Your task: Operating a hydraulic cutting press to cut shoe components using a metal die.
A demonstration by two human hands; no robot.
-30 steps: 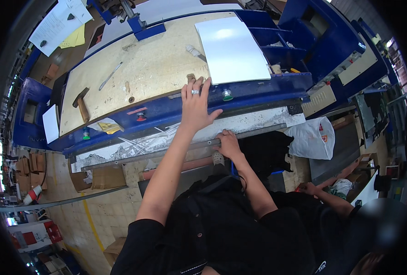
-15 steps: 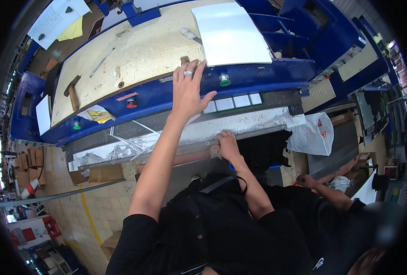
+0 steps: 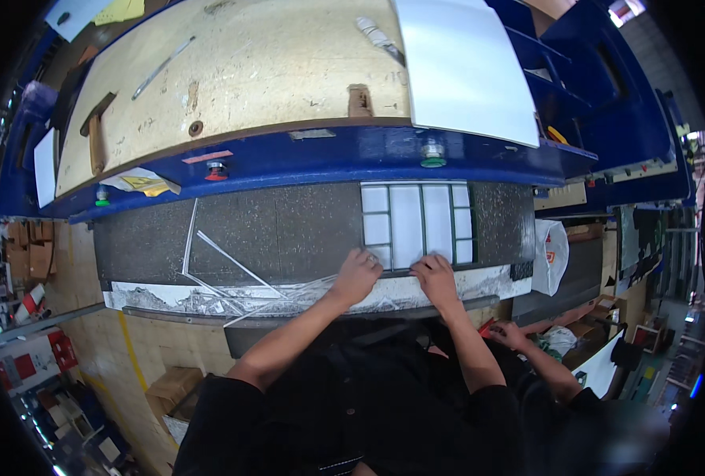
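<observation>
A white panel divided by dark green strips (image 3: 406, 218) lies on the dark, speckled bed of the machine (image 3: 305, 214). At its near left corner is my left hand (image 3: 358, 276), with the fingers bent and closed at the edge. My right hand (image 3: 437, 278) is a little to the right on the same near edge, fingers curled down and closed there. The fingertips partly hide what they grip. To the left, thin white strips (image 3: 237, 258) lie loosely across the bed and the pale, worn front ledge (image 3: 162, 297).
Beyond the bed, a blue beam (image 3: 289, 151) with red and green knobs carries a wooden top (image 3: 273, 71). On it are a hammer (image 3: 96, 139), a pen-like tool (image 3: 162, 70), a wrapped tool (image 3: 378, 40) and white sheets (image 3: 463, 71). Another person's hand (image 3: 507, 335) is close by at right.
My left hand has come down from the beam's edge to the panel's near corner. My right hand has moved from the front bar onto the panel's edge. More of the bed and panel shows.
</observation>
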